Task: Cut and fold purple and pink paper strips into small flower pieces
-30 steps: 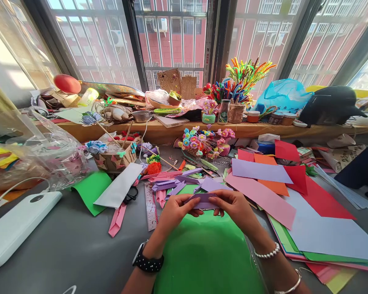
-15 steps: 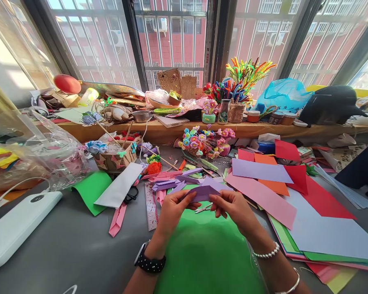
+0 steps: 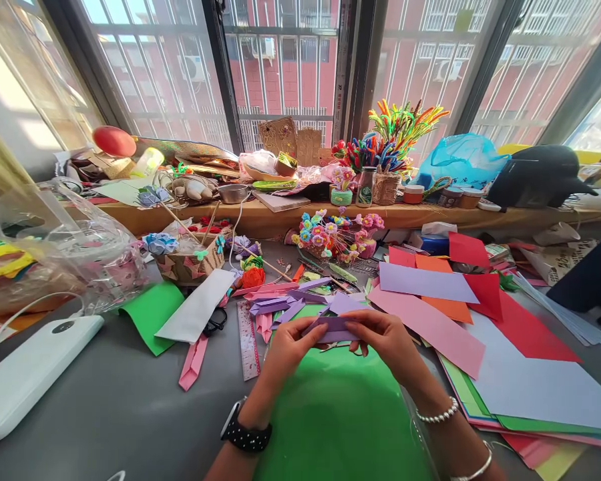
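Between my two hands is a folded strip of purple paper (image 3: 333,329), held level above a green mat (image 3: 345,414). My left hand (image 3: 293,344) pinches its left end, thumb on the near face. Its right end is gripped by my right hand (image 3: 380,333), with thumb and forefinger pressed on the paper and the other fingers curled beneath. Just beyond lie several folded purple paper pieces (image 3: 275,304) and pink folded pieces (image 3: 264,324). The scissors lying behind the strip are mostly hidden by it.
A ruler (image 3: 249,341) and a black-handled tool (image 3: 215,322) lie left of my hands. Coloured paper sheets (image 3: 545,381) spread out on the right. A white power bank (image 3: 40,374) rests at far left. Paper flowers (image 3: 320,230) stand at the back below the crowded windowsill (image 3: 275,217).
The purple paper's peaked upper flap has gone down, leaving a narrower, flatter strip. My hands have shifted slightly, with the right fingers now reaching over the top edge.
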{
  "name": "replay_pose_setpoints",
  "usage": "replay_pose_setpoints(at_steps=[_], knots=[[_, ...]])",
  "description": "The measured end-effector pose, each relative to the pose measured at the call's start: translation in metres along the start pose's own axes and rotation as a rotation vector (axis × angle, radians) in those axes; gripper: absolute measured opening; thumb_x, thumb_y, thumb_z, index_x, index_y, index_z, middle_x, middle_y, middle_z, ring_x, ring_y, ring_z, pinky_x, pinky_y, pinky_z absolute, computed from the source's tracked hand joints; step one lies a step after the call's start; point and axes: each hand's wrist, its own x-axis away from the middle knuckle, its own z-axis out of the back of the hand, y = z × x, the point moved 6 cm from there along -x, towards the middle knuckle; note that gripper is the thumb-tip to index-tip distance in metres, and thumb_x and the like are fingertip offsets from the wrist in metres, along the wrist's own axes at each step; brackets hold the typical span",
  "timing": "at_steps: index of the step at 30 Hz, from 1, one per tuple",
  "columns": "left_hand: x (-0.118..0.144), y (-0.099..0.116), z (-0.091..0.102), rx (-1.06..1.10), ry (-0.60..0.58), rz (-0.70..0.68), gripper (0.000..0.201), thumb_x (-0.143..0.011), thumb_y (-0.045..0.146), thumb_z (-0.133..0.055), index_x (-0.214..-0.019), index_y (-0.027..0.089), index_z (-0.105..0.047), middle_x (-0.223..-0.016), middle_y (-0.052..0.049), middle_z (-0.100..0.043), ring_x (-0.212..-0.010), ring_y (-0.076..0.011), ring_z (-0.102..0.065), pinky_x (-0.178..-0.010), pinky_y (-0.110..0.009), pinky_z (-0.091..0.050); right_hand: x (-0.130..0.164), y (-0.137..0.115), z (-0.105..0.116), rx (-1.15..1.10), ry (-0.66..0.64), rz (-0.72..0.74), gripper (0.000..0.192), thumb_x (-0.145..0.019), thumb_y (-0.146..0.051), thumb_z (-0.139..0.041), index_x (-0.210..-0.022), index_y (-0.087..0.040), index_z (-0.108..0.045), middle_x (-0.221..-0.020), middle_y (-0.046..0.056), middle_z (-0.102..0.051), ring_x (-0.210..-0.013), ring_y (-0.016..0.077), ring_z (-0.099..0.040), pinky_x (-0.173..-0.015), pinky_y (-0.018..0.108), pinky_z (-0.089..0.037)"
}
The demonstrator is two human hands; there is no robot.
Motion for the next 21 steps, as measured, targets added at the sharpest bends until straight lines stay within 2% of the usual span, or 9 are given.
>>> replay_pose_setpoints(at_steps=[3,8,12,21], knots=[[0.0003,0.0006,-0.0020,0.007,-0.037,0.003,0.031,-0.064,0.032,-0.066,-0.092,0.017,-0.067,-0.085,-0.002,-0.068,-0.064,-0.0155,-0.064,-0.060,-0.024,-0.053,-0.0004,0.0004,0.0011,0.042,0.023,0.023,0.020,-0.071,-0.031,-0.062,-0.084,-0.018,-0.068,-0.069,0.002,-0.066,-0.047,0.0090,-0.056,-0.041,0.019,-0.040],[-0.0002,-0.0030,-0.0041,0.046,-0.098,0.064,0.036,-0.069,0.045,-0.057,-0.088,0.016,-0.067,-0.065,-0.004,-0.069,-0.056,-0.0166,-0.064,-0.055,-0.025,-0.052,-0.0005,-0.0007,-0.0008,0.099,-0.004,0.058,0.021,-0.072,-0.033,-0.059,-0.083,-0.018,-0.069,-0.064,0.001,-0.064,-0.049,0.0106,-0.056,-0.043,0.021,-0.043],[0.0003,-0.0059,-0.0036,0.053,-0.082,0.138,0.036,-0.068,0.046,-0.058,-0.080,0.014,-0.068,-0.054,-0.003,-0.066,-0.050,-0.0166,-0.063,-0.049,-0.024,-0.051,-0.0003,-0.0007,-0.0044,0.118,-0.055,0.081,0.019,-0.073,-0.032,-0.058,-0.082,-0.020,-0.069,-0.068,0.002,-0.064,-0.053,0.0113,-0.058,-0.048,0.022,-0.046],[0.0007,-0.0058,-0.0013,0.067,-0.053,0.173,0.035,-0.061,0.039,-0.067,-0.081,0.011,-0.066,-0.063,-0.003,-0.067,-0.056,-0.0154,-0.064,-0.056,-0.024,-0.052,0.0004,-0.0046,-0.0051,0.116,-0.065,0.059,0.018,-0.073,-0.031,-0.059,-0.081,-0.019,-0.069,-0.068,0.002,-0.065,-0.054,0.0108,-0.057,-0.050,0.022,-0.047]])
